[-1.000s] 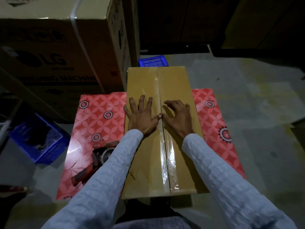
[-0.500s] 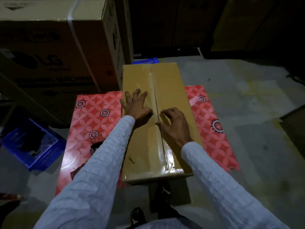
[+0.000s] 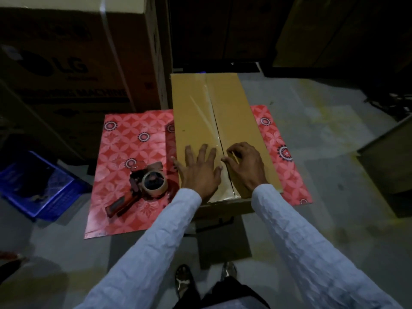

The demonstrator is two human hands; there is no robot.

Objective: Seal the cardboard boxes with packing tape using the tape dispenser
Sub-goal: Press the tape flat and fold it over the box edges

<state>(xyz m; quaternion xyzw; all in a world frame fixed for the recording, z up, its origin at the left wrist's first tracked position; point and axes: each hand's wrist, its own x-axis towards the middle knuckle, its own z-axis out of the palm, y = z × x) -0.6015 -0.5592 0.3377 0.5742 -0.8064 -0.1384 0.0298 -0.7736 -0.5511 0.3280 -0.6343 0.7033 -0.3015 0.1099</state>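
Blue crate (image 3: 40, 188) partly cut off

Both arms wear long sleeves of a pale, whitish-grey cloth with a crinkled, puckered weave, the left sleeve (image 3: 142, 253) and the right sleeve (image 3: 312, 248) each ending in a plain cuff at the wrist. The left hand (image 3: 200, 172) and right hand (image 3: 247, 168) are bare: no gloves, rings or watch show. Below, dark trousers (image 3: 223, 295) and two dark shoes (image 3: 184, 281) with a dull shine.
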